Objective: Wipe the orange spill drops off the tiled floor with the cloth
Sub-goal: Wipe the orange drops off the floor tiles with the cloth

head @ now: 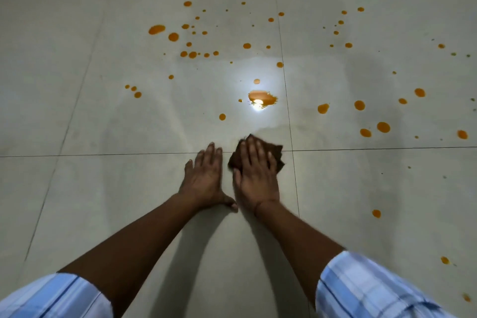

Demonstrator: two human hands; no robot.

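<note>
Head view, looking down at pale tiled floor [103, 111] with dark grout lines.

Right hand [255, 173]: flat, palm down, fingers extended and close together, pressing on the brown cloth [277, 155]. No curl of the fingers round the fabric; the hand lies open on top of it rather than clutching it. Cloth sits under the fingers and front of the palm; its edges show past the fingertips at the top, at the right side of the hand, and a little at the left by the index finger. Cloth lies right at the crossing of two grout lines, mostly on the far side of the horizontal one.

Left hand [206, 178]: open, flat on bare tile, thumb spread toward the right hand, holding nothing. Just beside the cloth, not touching it as far as visible.

Orange spill drops [192, 54]: scattered over the tiles beyond and to the right of the hands. Largest splash [262, 97] lies beyond the cloth, under a bright light reflection. A few drops lie to the near right, by the right forearm.

Faint damp smear [284, 128] on the tile just beyond and right of the cloth.

Both forearms bare; light blue checked sleeves [361, 286] at frame bottom
</note>
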